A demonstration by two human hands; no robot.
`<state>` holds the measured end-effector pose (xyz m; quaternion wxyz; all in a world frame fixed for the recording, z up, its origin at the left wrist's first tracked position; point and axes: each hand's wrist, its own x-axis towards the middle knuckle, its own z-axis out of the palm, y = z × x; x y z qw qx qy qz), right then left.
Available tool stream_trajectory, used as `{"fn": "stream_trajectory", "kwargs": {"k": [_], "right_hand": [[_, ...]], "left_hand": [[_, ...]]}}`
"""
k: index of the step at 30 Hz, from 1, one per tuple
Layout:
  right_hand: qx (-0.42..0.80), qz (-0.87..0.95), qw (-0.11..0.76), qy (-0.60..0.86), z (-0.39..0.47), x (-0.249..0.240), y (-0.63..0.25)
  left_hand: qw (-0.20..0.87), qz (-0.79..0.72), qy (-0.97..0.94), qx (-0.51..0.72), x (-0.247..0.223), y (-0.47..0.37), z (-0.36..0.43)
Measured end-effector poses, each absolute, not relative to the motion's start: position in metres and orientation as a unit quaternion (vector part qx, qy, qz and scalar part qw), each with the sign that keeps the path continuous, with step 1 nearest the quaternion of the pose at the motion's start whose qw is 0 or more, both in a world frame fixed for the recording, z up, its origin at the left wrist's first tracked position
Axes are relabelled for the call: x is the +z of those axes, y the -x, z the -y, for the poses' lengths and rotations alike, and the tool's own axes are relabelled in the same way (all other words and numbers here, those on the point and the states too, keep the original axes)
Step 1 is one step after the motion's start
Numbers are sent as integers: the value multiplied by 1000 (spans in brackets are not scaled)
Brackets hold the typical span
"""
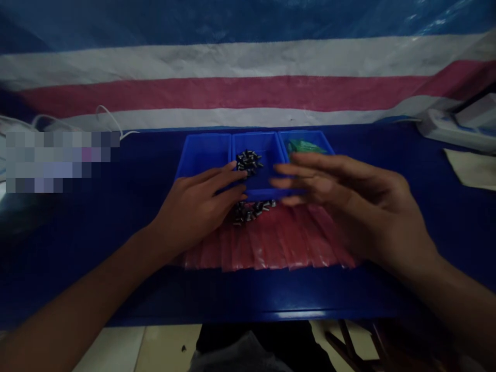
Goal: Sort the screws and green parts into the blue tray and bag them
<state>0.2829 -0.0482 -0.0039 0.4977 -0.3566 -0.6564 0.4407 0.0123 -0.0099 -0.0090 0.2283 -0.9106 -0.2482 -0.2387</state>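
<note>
My left hand [203, 204] reaches over the front of the left and middle blue bins, palm down with its fingers stretched out. Its fingertips are beside a heap of small dark screws [248, 161] in the middle blue bin [265, 195]. Below those fingers, a second pile of screws [251, 212] lies at the top of a row of red plastic bags [267, 245]. My right hand [349, 201], slightly smeared by motion, is raised over the right blue bin and the bags, fingers apart and nothing visible in them. It partly hides the right bin, which holds a green plastic bag [304, 146].
The left blue bin [205, 152] stands beside the middle one on the blue table [240, 294]. White cables [112, 119] and a blurred-out patch are at left. A white power strip [453, 132] and a paper sheet [473, 168] lie at right. A striped tarp [248, 57] hangs behind.
</note>
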Motion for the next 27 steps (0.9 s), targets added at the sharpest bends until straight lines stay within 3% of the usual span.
{"fn": "stream_trajectory", "kwargs": {"k": [2,5,8,20,24,27], "right_hand": [[308,755,454,360,50,-5,-282],[85,909,299,277,49,-12,-279],[25,948,202,245,48,-21,-275],[125,919,227,297,46,-27,-276],[111,908,291,281,48,-24,-277],[169,883,347,265,50,-17,-277]], "left_hand": [[224,252,911,-238,-9,-12,10],[226,245,909,-249,-9,-12,10],[220,240,910,-256,-8,-13,10],[209,240,913,-255,-9,-13,9],[212,237,914,-252,-9,-12,9],[222,237,913,-247,-9,-12,8]]}}
